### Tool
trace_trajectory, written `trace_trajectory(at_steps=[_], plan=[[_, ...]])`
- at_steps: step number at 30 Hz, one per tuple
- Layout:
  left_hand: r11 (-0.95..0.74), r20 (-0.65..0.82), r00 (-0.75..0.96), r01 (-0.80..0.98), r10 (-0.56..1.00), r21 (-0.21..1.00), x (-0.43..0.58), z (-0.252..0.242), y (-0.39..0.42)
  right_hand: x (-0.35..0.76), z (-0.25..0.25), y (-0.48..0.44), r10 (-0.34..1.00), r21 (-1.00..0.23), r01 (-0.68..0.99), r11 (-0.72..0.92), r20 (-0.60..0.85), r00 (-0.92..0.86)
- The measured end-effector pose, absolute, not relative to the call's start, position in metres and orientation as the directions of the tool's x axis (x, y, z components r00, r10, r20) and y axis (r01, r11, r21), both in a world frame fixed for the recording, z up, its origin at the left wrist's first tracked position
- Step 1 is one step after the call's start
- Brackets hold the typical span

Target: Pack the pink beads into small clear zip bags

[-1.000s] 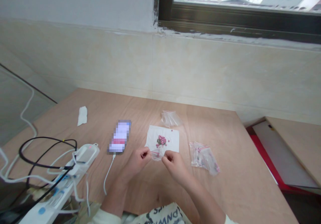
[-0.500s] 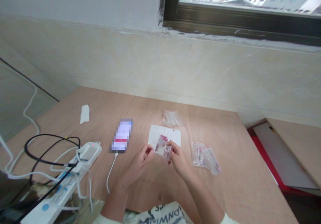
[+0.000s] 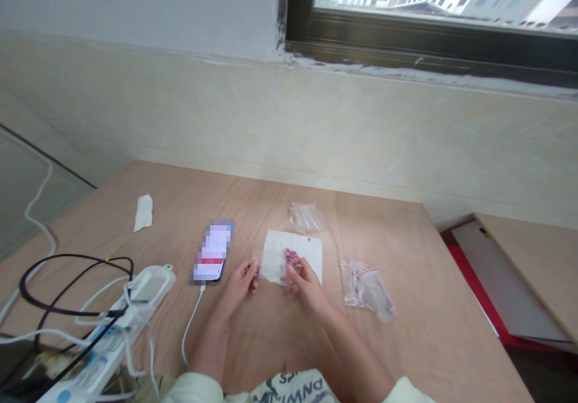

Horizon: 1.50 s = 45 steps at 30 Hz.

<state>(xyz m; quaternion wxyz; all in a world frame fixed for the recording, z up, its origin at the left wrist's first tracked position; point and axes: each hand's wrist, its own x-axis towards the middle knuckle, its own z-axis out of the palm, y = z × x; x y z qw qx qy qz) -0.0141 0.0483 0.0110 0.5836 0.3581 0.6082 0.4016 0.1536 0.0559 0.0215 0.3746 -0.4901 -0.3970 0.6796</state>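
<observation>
Pinched shut, apparently on a small clear plastic bag (image 3: 257, 259): the bare left hand (image 3: 241, 285), just beside a white paper sheet (image 3: 311, 249). Curled over the sheet, fingertips at the heap's near edge: the bare right hand (image 3: 304, 284), grip unclear. Just ahead of it, nearer it than the left, a slanting heap of round pink beads (image 3: 290, 255). Beyond, a clear zip bag (image 3: 365, 290).

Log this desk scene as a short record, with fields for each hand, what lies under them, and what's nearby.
Left hand: holds a small clear plastic bag at the paper's edge
Right hand: fingertips at the pink beads
Under them: white paper sheet on a plywood table
Nearby: clear zip bag, second zip bag, smartphone, power strip, tissue
</observation>
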Motion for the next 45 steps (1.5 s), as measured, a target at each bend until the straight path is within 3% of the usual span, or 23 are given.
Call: trace_trajectory(at_steps=[6, 12, 19, 30, 45], plan=[[0.440, -0.434, -0.132, 0.013, 0.891, 0.898, -0.020, 0.007, 0.048, 0.148, 0.009, 0.053, 0.858, -0.891, -0.077, -0.447, -0.403, -0.317], [0.423, -0.413, -0.126, 0.070, 0.902, 0.903, -0.023, 0.009, 0.048, 0.148, 0.000, 0.053, 0.903, -0.926, 0.003, -0.378, -0.369, -0.220], [0.401, -0.391, -0.087, 0.170, 0.916, 0.900, -0.024, 0.019, 0.046, 0.150, 0.003, 0.055, 0.888, -0.908, -0.048, -0.416, -0.394, -0.238], [0.368, -0.356, -0.110, 0.124, 0.928, 0.921, -0.016, 0.032, 0.058, 0.155, -0.003, 0.058, 0.876, -0.888, -0.106, -0.447, -0.410, -0.255], [0.217, -0.223, 0.012, 0.178, 0.975, 0.960, -0.002, 0.042, 0.075, 0.154, -0.007, 0.058, 0.869, -0.862, -0.168, -0.479, -0.439, -0.227]])
